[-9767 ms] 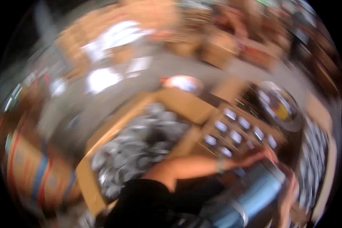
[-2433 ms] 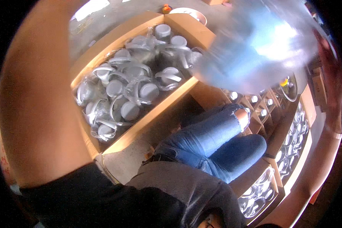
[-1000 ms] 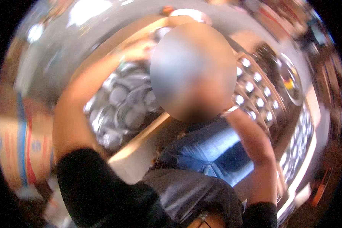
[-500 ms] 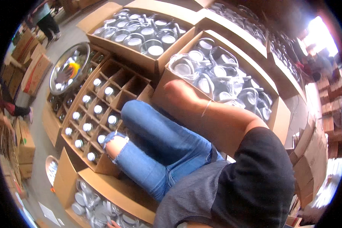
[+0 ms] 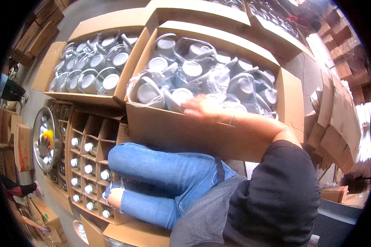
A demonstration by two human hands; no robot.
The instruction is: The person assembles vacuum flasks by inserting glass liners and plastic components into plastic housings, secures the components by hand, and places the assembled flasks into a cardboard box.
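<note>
My right hand reaches over the near wall of an open carton. Its fingers are stretched out and somewhat blurred, beside a pale grey, round-topped container. More such containers, with loop-like handles and partly in clear plastic film, fill that carton. My left hand is out of view. Left of my knees stands a divided carton with several white-capped bottles upright in its cells; the cells at its far end hold no bottles.
Another carton of similar containers stands at the back left. A metal bowl holds white caps, something yellow and a dark hand-shaped thing. Flattened cardboard leans at right. Another person's legs show at far left.
My right hand has moved from outside the carton's near wall to over the containers. The view has turned, shifting the scene, and my left fingertips have left the lower edge.
</note>
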